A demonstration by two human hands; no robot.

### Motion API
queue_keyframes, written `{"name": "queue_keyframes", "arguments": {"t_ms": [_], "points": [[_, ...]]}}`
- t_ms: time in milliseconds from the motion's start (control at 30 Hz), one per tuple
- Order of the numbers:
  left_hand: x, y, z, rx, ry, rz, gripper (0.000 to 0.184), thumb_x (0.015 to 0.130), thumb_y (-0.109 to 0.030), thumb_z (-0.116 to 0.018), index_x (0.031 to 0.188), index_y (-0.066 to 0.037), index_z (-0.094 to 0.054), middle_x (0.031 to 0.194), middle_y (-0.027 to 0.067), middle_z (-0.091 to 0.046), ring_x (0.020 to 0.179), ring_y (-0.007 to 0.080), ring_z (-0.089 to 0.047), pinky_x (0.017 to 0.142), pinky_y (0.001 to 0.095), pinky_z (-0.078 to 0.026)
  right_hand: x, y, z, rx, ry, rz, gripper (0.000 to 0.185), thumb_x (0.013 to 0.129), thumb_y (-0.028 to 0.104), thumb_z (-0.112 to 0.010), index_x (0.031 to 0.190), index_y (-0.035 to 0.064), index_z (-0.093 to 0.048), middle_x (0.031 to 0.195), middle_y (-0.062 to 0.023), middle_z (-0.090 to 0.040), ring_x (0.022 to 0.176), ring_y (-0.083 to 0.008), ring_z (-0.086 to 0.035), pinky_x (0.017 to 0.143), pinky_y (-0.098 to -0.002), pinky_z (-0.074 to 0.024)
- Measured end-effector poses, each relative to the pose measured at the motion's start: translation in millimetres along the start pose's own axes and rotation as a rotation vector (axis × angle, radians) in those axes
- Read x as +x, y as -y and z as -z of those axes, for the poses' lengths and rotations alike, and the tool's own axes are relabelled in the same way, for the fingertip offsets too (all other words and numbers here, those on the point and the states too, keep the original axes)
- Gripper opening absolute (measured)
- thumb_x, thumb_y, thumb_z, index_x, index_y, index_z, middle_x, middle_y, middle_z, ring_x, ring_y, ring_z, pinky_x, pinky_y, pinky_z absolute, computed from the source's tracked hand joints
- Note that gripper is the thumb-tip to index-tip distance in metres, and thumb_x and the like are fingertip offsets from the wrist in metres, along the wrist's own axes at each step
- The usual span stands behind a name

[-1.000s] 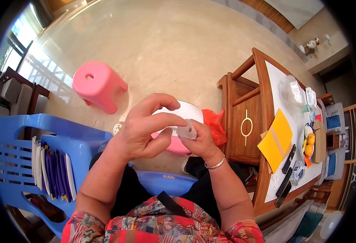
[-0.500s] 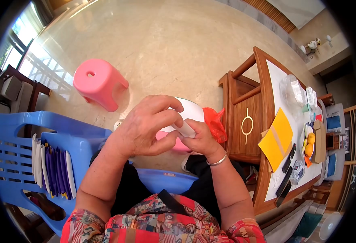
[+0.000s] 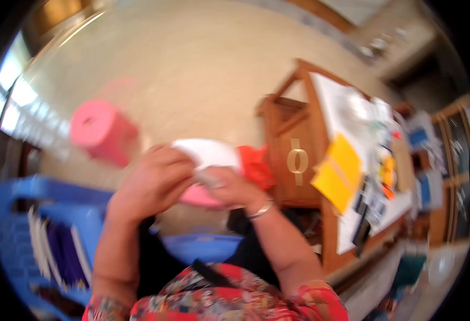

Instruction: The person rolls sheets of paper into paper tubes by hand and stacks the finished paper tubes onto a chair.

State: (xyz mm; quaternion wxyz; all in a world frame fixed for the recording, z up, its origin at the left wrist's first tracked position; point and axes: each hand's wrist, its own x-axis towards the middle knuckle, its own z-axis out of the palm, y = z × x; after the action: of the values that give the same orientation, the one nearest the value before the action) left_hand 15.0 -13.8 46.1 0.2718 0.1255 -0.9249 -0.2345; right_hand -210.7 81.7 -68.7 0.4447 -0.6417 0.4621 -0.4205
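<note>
Motion blurs the view. My right hand (image 3: 227,186), with a bracelet at the wrist, is closed on a small whitish piece (image 3: 207,178) that looked like a short roll before the blur; its exact kind I cannot make out. Close beside it on the left, my left hand (image 3: 157,179) has its fingers curled and pressed together near that piece; what they hold is hidden. Beyond both hands lies a white flat surface (image 3: 209,152), with a pink object (image 3: 203,196) showing under it. A red plastic bag (image 3: 256,167) sits just right of that.
A pink stool (image 3: 102,131) stands on the floor at left. A blue plastic chair (image 3: 58,190) with purple and white folded items (image 3: 63,251) is at lower left. To the right, a wooden table (image 3: 328,241) bears a yellow envelope (image 3: 339,174), fruit and black objects.
The view has swung, shifting the surroundings leftward, and is blurred now. My left hand's spread, curved fingers have closed together. My right hand still holds the white piece.
</note>
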Motion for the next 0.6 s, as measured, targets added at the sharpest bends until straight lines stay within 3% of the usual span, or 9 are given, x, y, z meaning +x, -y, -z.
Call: {"name": "queue_keyframes", "arguments": {"t_ms": [33,167,467,600], "points": [[-2,1,-3,0.002,0.011,0.007,0.015,0.082,-0.006,-0.077,0.093,-0.002,-0.069,0.107,0.0125,-0.07,0.098,0.0332,-0.067,0.083,0.0434,-0.051,1,-6,-1,-0.028,-0.009,0.068,0.027,0.085,0.011,-0.063,0.111,0.0051,-0.07,0.09,-0.0164,-0.071,0.083,-0.0291,-0.07,0.077,-0.0405,-0.0555],[0,-15,3,-0.048,0.03,0.097,0.011,0.082,-0.003,-0.075,0.09,0.001,-0.068,0.104,0.013,-0.07,0.095,0.035,-0.065,0.085,0.0452,-0.05,8,8,-5,-0.068,0.031,-0.069,0.027,0.079,0.013,-0.066,0.104,0.0029,-0.069,0.085,-0.0192,-0.069,0.08,-0.0326,-0.068,0.075,-0.0396,-0.0538],[5,-23,-6,0.046,-0.009,0.085,0.013,0.079,-0.004,-0.077,0.085,0.0,-0.066,0.097,0.0125,-0.07,0.089,0.0341,-0.063,0.082,0.0453,-0.049,0,11,-2,-0.004,0.062,-0.071,0.028,0.076,0.012,-0.064,0.101,-0.0009,-0.069,0.083,-0.0194,-0.069,0.079,-0.0297,-0.068,0.075,-0.0393,-0.0529],[6,-24,-6,0.047,0.005,0.096,0.014,0.078,-0.004,-0.078,0.086,0.0,-0.067,0.095,0.0123,-0.07,0.09,0.0347,-0.062,0.082,0.0457,-0.049,1,6,-5,-0.011,0.072,-0.073,0.027,0.079,0.012,-0.065,0.103,0.0012,-0.069,0.082,-0.0147,-0.069,0.076,-0.0229,-0.065,0.073,-0.0361,-0.0517]]}}
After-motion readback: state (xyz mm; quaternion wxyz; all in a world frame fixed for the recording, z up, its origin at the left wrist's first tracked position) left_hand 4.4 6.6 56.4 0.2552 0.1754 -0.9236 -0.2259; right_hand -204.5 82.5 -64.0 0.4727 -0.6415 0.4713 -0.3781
